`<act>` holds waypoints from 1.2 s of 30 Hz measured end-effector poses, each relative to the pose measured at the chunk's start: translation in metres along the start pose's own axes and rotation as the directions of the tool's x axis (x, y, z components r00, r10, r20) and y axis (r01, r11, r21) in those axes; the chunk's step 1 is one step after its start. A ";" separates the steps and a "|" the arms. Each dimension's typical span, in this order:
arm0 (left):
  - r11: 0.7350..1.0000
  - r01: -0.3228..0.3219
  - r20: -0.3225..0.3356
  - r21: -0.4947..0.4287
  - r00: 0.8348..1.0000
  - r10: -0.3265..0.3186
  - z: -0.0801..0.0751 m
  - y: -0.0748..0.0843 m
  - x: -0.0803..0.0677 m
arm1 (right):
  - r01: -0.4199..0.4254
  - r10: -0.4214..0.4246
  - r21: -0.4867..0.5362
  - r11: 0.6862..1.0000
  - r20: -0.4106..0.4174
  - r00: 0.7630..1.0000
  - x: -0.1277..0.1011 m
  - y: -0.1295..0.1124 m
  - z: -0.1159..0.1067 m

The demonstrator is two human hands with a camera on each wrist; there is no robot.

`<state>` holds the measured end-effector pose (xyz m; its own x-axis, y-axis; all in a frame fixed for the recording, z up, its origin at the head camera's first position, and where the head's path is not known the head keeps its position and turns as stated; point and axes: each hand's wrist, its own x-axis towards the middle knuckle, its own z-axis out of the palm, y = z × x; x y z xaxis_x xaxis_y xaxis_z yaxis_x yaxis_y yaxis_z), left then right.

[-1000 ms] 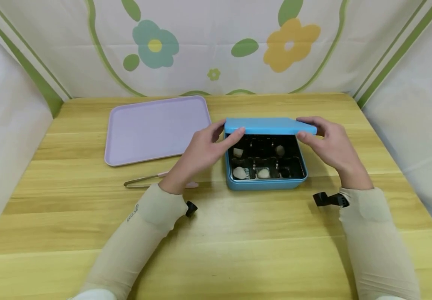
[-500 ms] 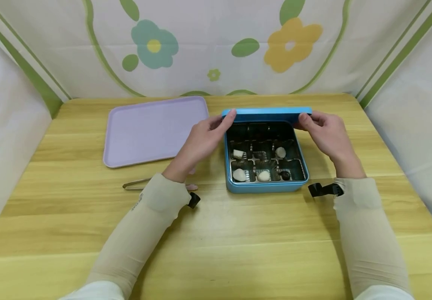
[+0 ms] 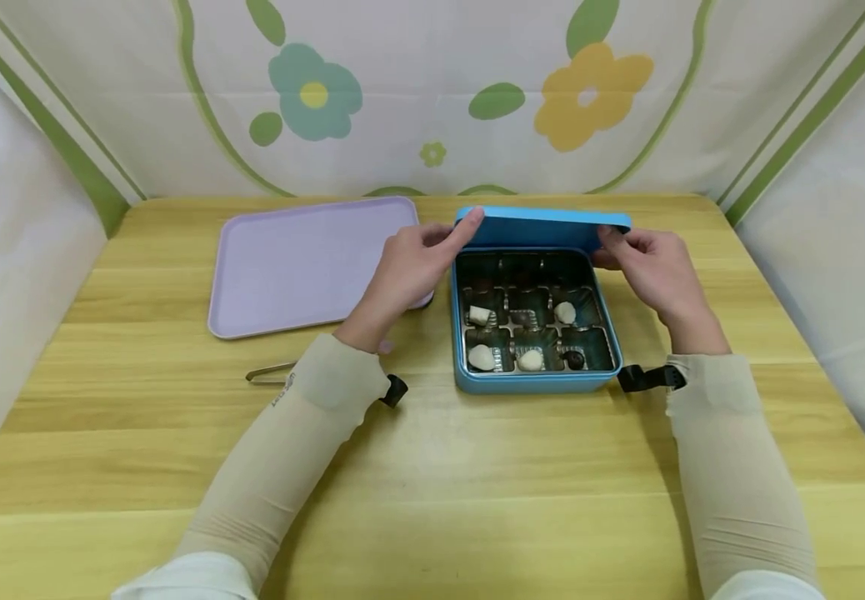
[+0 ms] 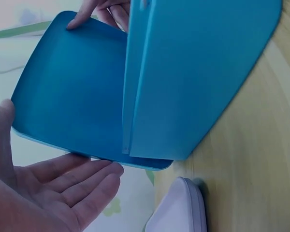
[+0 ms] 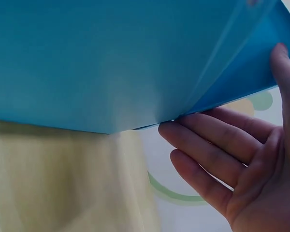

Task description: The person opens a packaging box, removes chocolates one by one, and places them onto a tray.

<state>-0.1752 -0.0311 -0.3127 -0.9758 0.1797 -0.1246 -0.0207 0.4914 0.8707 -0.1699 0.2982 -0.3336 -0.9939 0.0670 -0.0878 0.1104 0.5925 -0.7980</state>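
Note:
A blue tin box (image 3: pixel 533 382) stands open on the wooden table, its dark insert holding several white pieces (image 3: pixel 481 357) and one dark piece (image 3: pixel 573 359). Its hinged blue lid (image 3: pixel 545 227) is raised behind it, nearly upright. My left hand (image 3: pixel 432 246) pinches the lid's left corner and my right hand (image 3: pixel 620 242) pinches the right corner. In the left wrist view the lid (image 4: pixel 72 96) sits between thumb and straight fingers (image 4: pixel 87 183). In the right wrist view the thumb lies on the lid (image 5: pixel 241 77), with the fingers (image 5: pixel 208 145) under its edge.
A lilac tray (image 3: pixel 305 262) lies left of the box, close to my left hand. Metal tongs (image 3: pixel 267 372) lie on the table in front of the tray, partly under my left sleeve. Flowered cloth walls enclose the table on three sides.
The lid has swung up and back from half covering the box to standing behind it. Both hands moved away from me with it, and the whole insert now shows.

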 end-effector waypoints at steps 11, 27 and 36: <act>1.000 0.013 -0.021 -0.024 1.000 -0.013 -0.001 0.007 0.006 | 0.024 -0.022 0.040 0.999 -0.043 0.999 0.006 0.000 0.000; 0.997 -0.069 -0.066 -0.018 0.995 0.068 0.004 -0.009 0.023 | 0.017 -0.020 -0.057 0.998 -0.067 0.998 0.009 -0.001 0.001; 0.999 -0.031 -0.088 -0.025 0.996 0.029 0.002 -0.008 0.026 | 0.028 -0.026 0.028 0.999 -0.071 0.997 0.014 -0.004 0.003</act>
<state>-0.2000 -0.0288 -0.3235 -0.9913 0.1185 -0.0572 0.0044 0.4644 0.8856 -0.1840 0.2945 -0.3332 -0.9938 0.1087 -0.0246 0.0827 0.5712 -0.8167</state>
